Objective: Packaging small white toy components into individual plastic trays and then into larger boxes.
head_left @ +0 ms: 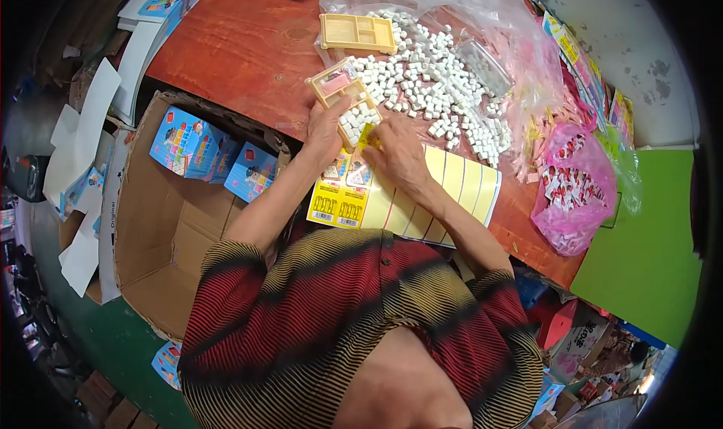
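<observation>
A cream plastic tray point(352, 141) with compartments is tilted in my left hand point(325, 133), thumb over its side and fingers around the edge. White cubes point(358, 120) fill its lower compartment, and a small pink piece point(337, 81) sits in the upper one. My right hand point(397, 154) is closed at the tray's lower right corner, its fingertips pinching a yellow sticker point(367, 136) with dark print. Under both hands lies a yellow sticker sheet point(444, 192), printed labels on its left part and plain striped backing on the right.
Many loose white cubes point(429, 75) spread over the red table point(233, 53), beside another cream tray point(357, 33). A clear container point(483, 66) lies among them. At right is a pink bag point(561, 226) of small packets. A cardboard box point(151, 233) at left holds blue boxes point(194, 147).
</observation>
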`<state>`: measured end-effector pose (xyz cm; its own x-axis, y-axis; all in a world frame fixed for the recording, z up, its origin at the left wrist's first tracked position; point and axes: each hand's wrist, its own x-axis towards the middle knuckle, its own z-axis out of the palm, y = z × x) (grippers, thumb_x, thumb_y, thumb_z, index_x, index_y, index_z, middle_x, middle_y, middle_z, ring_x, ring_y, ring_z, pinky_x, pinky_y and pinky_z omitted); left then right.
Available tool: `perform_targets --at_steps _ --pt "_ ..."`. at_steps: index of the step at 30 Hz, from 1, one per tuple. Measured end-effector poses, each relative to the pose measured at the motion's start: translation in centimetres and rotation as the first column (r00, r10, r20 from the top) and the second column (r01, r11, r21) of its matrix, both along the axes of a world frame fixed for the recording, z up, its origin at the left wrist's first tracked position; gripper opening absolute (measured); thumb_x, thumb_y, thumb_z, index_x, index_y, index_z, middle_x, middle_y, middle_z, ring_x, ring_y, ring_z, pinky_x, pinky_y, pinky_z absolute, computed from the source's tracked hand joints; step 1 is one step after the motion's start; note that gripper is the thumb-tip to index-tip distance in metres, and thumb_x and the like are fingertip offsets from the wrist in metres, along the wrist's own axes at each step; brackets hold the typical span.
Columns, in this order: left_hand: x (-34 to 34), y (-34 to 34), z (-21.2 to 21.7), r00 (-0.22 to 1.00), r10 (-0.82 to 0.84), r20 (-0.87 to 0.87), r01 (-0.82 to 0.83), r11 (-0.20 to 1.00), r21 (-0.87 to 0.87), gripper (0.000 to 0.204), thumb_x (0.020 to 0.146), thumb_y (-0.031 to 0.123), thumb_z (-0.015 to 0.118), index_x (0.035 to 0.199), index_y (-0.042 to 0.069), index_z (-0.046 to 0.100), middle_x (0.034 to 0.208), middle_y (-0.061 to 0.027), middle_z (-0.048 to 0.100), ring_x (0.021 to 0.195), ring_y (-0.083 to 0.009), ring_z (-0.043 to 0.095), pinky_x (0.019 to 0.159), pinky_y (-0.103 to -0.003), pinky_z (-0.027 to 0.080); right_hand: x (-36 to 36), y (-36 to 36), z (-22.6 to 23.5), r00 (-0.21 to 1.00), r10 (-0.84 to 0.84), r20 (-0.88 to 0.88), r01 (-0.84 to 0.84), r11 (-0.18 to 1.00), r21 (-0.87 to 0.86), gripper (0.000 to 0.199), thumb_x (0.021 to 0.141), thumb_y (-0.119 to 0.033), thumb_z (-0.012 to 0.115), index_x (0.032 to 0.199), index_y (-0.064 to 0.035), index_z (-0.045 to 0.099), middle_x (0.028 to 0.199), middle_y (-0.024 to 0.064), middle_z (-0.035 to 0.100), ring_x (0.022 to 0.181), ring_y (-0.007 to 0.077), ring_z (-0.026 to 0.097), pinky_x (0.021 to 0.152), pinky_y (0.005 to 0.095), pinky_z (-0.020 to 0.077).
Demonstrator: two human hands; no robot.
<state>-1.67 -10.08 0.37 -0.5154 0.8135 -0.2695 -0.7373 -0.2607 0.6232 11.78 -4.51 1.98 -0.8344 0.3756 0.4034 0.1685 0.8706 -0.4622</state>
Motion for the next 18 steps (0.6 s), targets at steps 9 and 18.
perform_targets --at_steps 9,18 --pt "-0.5 0.0 0.0 0.996 -0.067 0.055 0.066 0.998 0.021 0.037 0.080 0.003 0.045 0.115 0.001 0.034 0.107 -0.0125 0.048 0.094 -0.0231 0.052 0.080 -0.035 0.045 -0.6 -0.3 0.9 0.999 -0.031 0.015 0.029 0.989 0.144 0.024 0.058 -0.011 0.062 0.076 -0.0037 0.049 0.086 0.0101 0.047 0.083 0.0258 0.045 0.075 0.0374 0.0335" --pt "-0.1 0.0 -0.5 0.993 -0.114 0.015 0.114 0.993 0.012 0.031 0.079 0.002 0.045 0.109 -0.002 0.041 0.099 -0.0133 0.053 0.085 -0.0227 0.056 0.071 -0.033 0.050 0.6 -0.7 1.5 0.992 0.112 0.063 -0.126 0.943 0.309 0.016 0.061 -0.009 0.052 0.076 -0.0065 0.049 0.085 0.0052 0.050 0.086 0.0202 0.046 0.074 0.0354 0.0344"
